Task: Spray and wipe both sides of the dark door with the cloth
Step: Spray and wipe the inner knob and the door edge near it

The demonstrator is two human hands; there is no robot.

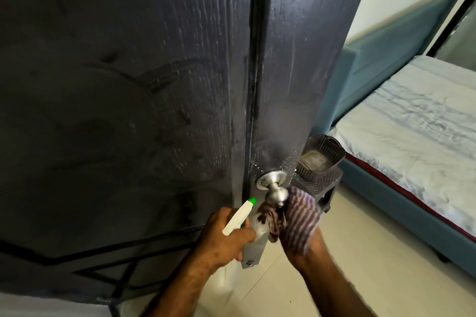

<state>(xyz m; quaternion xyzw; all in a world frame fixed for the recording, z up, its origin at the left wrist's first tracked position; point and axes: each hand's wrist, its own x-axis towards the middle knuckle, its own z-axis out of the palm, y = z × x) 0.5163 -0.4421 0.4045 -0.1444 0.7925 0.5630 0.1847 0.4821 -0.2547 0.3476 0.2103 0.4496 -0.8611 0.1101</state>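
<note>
The dark door looks like wood with rough lines, wet and shiny near the edge. The knob is smooth, shiny metal. The cloth is soft and striped. The spray bottle is smooth plastic. The basket is dark ribbed plastic.

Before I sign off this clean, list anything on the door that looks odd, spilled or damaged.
Nothing looks damaged. Spray droplets sit unwiped on the door above the knob, and streaks run down both faces. The left hand grips the spray bottle; the right hand holds the cloth beside the knob.
</note>
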